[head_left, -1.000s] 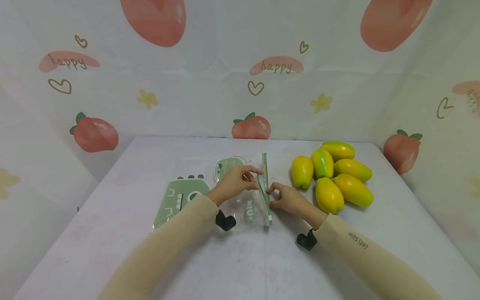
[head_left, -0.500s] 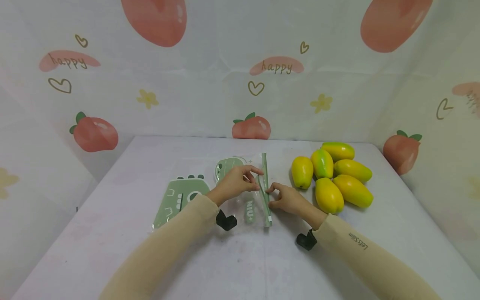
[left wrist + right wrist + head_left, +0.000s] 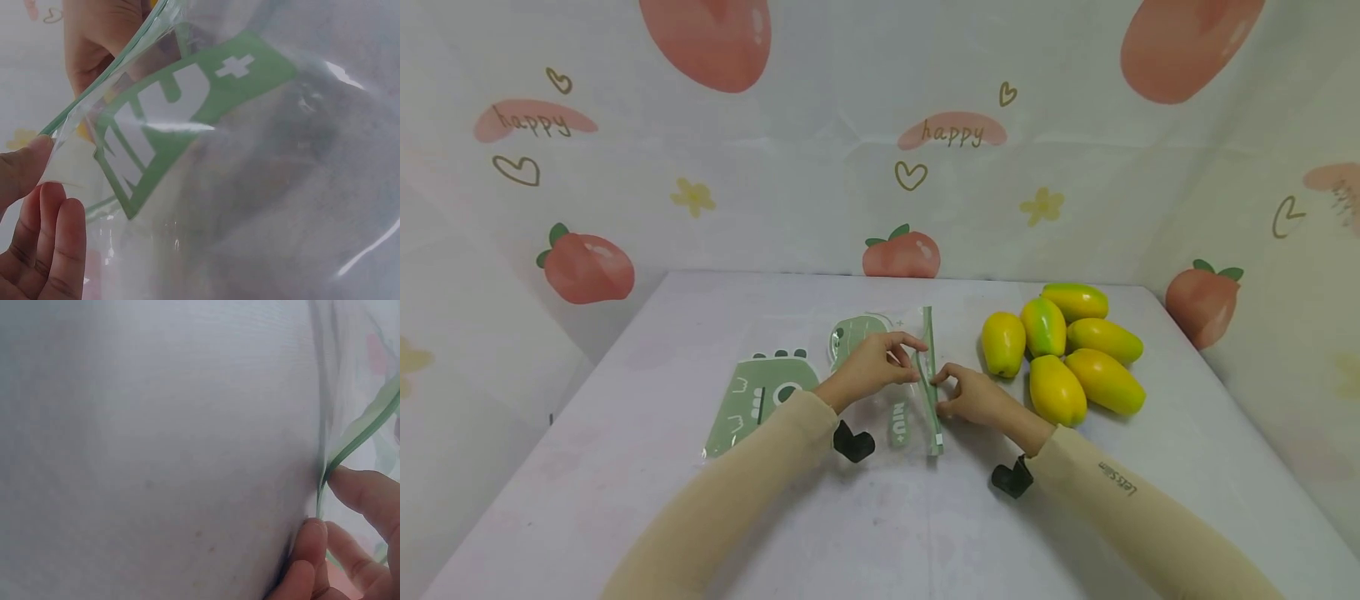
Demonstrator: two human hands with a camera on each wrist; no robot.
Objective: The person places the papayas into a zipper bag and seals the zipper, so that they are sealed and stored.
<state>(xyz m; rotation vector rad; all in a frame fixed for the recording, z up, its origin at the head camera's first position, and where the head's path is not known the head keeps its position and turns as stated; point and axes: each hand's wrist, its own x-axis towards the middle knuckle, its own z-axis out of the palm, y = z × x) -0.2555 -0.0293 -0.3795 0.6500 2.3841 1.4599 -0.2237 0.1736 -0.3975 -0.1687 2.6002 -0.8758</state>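
Note:
A clear zip bag point(image 3: 897, 421) with green dinosaur print lies flat on the table, its opening toward the right. Its green zip strip point(image 3: 931, 408) stands bowed, and a small white slider point(image 3: 938, 439) sits near the strip's front end. My left hand point(image 3: 871, 367) reaches over the bag and pinches the film at the mouth. In the left wrist view the left thumb point(image 3: 28, 169) is right at the zip edge, with the fingers below. From the right, my right hand point(image 3: 981, 398) pinches the green strip between thumb and fingers, as the right wrist view also shows.
Several yellow-green papayas point(image 3: 1057, 392) lie grouped at the right, just beyond the right hand. Another green dinosaur-print bag point(image 3: 745, 400) lies left of the zip bag, partly behind the left sleeve. A printed cloth point(image 3: 820, 167) hangs behind the white table point(image 3: 865, 533).

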